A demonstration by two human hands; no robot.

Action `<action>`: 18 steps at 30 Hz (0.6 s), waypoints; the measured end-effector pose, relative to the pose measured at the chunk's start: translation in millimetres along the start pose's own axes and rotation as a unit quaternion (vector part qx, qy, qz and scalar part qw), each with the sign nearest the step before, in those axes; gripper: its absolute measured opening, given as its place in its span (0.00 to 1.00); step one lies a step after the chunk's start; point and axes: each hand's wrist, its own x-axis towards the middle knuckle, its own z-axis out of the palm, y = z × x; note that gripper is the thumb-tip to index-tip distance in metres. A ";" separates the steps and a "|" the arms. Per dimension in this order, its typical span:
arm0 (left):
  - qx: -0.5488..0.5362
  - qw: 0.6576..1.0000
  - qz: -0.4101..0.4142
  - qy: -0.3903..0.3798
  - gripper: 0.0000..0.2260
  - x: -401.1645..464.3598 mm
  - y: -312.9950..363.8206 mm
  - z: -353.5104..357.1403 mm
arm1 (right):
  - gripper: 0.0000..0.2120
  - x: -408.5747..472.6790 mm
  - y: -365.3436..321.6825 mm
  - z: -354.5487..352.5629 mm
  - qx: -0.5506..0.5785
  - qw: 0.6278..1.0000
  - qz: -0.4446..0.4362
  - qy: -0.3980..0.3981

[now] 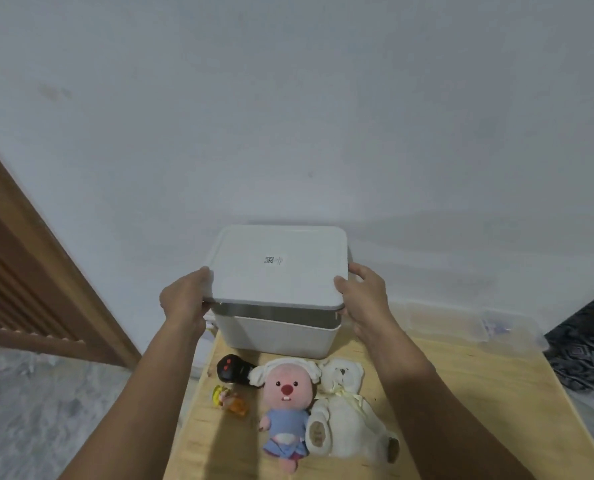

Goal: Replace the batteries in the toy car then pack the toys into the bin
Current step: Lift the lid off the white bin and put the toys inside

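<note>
**White lid held just above the bin, toys waiting in front**

I see the lid, smooth matte white plastic with rounded corners, carrying a small printed QR code in its middle (the tiny text beside it is too small to read). My left hand grips its left edge with curled fingers, and my right hand grips the right edge, thumb on top. The lid sits slightly raised over the white rectangular bin, a dark gap showing between them.

The bin stands at the far end of a pale wooden table. Near its front lie a glossy black toy car, a small yellow-orange plastic figure, a soft pink plush doll in blue dress, and a fluffy cream teddy bear with a ribbon.
</note>
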 end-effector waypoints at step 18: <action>0.211 0.949 0.132 -0.194 0.11 -120.5 -94.7 126.3 | 0.08 7.7 47.4 -212.3 -0.125 0.977 0.030 0.170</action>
